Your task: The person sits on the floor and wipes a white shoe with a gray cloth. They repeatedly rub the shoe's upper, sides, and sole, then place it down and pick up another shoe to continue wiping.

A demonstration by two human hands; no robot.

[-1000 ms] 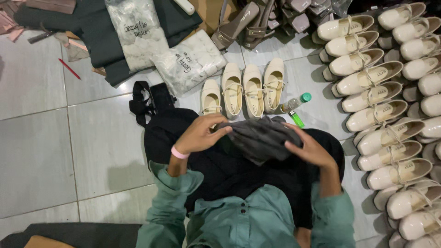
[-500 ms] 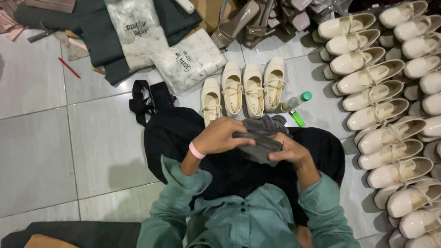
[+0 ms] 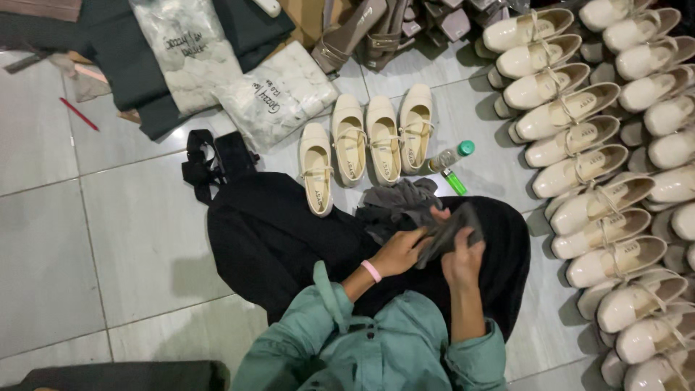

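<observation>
Item: dark grey cloth (image 3: pixel 405 206), bunched in the lap of a seated person, over a black skirt (image 3: pixel 282 239). Its loose bulk lies ahead and to the left of both hands; one folded end runs back and to the right, toward the person's right side — that is its long axis, slanting from the heap into the hands.

Left hand (image 3: pixel 399 252) (pink band at the wrist): fingers curled shut on the near edge of the cloth, pinching it from below.

Right hand (image 3: pixel 463 255): closed over the folded end, thumb on top, the fabric gripped between thumb and fingers. Both hands lie close together on the same strip; the left is nearer the loose heap.

Surroundings: grey tiled floor (image 3: pixel 79 239). Just beyond the cloth, a row of four cream strap shoes (image 3: pixel 368 141), toes pointing away. Beside them a small bottle with a green cap (image 3: pixel 452 154) and a green lighter (image 3: pixel 455 181). To the right, many more cream shoes stacked in rows (image 3: pixel 608 166). Further off, white filled plastic bags (image 3: pixel 271 94), dark fabric, and a black strap (image 3: pixel 199 163) — all well apart from the hands.
</observation>
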